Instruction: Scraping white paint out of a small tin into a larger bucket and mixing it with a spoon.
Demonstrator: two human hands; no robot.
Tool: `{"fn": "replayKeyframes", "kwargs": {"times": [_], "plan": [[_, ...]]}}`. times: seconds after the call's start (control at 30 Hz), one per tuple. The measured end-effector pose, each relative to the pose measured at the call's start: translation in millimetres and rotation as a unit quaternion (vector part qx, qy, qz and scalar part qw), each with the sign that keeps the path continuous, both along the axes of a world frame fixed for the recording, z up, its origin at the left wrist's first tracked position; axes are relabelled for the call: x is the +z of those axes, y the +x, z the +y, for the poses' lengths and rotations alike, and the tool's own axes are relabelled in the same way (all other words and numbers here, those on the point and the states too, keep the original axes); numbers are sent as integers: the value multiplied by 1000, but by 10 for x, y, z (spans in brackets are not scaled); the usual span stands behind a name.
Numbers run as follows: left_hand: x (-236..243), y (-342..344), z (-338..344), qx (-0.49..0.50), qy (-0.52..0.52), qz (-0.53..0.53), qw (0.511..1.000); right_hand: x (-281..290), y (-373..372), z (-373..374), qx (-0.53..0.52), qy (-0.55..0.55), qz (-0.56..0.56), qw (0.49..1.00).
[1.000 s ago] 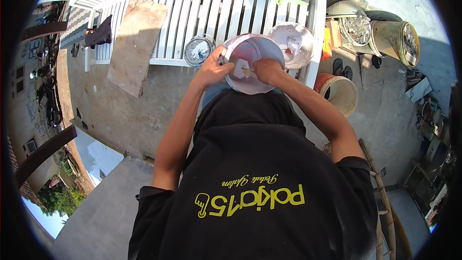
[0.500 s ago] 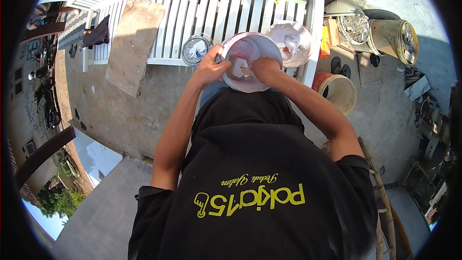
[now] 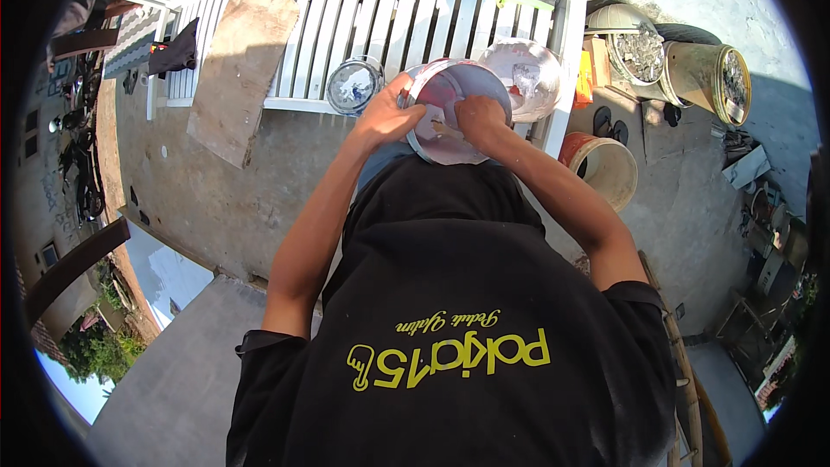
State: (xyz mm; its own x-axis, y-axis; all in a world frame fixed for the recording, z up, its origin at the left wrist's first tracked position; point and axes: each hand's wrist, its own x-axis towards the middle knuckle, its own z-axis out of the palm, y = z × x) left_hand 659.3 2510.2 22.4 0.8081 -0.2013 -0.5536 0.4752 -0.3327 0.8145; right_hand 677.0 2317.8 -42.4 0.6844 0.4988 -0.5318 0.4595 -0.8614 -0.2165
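Currently, the left grip (image 3: 393,112) clasps the pale bucket (image 3: 475,79) by its rim, the bucket lying just rightward; the right grip (image 3: 482,118), curled inside it, is nearer the small tan piece (image 3: 445,129) just leftward, whether holding it I cannot tell.

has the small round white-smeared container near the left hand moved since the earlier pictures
No: the small round white-smeared container keeps its place against the front rail of the white slatted bench.
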Motion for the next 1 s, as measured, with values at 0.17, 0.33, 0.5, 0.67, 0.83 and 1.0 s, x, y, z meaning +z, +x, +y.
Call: {"fn": "replayKeyframes", "kwargs": {"times": [0.17,0.33,0.5,0.67,0.83,1.0], "plan": [[-98,9,18,8,23,11,1000,-48,-82,-8,-33,15,44,998],[89,24,-88,-4,39,-7,999,-47,160,-110,11,-7,29,1000],[20,46,-103,-44,90,-56,993,-122,324,-149,1,-19,-31,999],[-74,25,-72,-19,40,-99,994,-202,-94,-109,-10,6,6,1000],[-126,36,-36,-19,53,-49,997,-134,33,-142,-20,26,21,999],[-183,43,-68,-31,13,-119,992,49,315,-165,-50,-44,-1,998]]}}
